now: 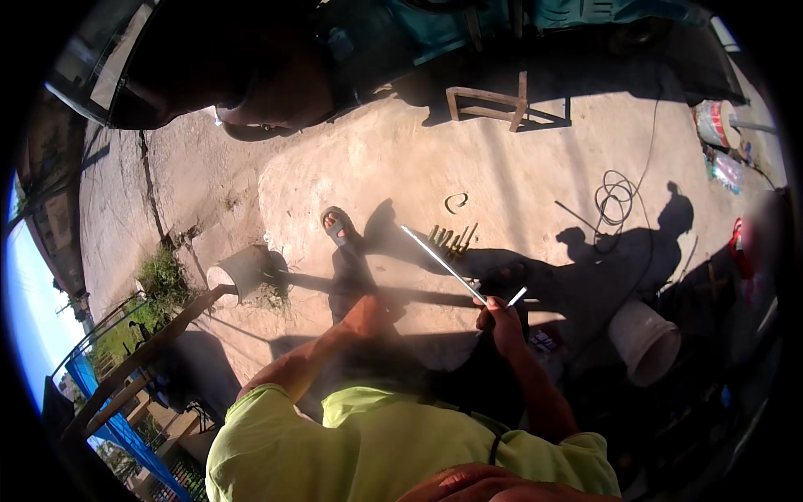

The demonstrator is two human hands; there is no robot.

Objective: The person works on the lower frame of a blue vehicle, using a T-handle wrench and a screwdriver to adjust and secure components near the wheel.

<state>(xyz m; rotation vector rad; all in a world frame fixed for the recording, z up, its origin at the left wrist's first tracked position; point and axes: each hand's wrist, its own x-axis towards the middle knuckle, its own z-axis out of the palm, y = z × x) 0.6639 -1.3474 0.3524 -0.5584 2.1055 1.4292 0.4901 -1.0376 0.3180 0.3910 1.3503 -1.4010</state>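
Note:
My right hand (499, 325) is closed on a thin, pale metal rod (443, 263), which slants away to the upper left. A short whitish piece (518, 296) sticks out on the hand's other side; whether it belongs to the rod I cannot tell. My left hand (370, 316) is low over my left leg, apart from the rod, with its fingers blurred. Beyond the rod's far half, several short brass-coloured pieces (452, 241) lie side by side on the concrete ground (360, 159). A curved piece (456, 202) lies just past them.
My sandalled left foot (335, 226) rests ahead. A brown angular frame (517, 105) stands at the far side, a coiled cable (616, 201) lies to the right. A pale bucket (652, 341) is tipped at near right; another bucket-like block (238, 274) with a pole lies left.

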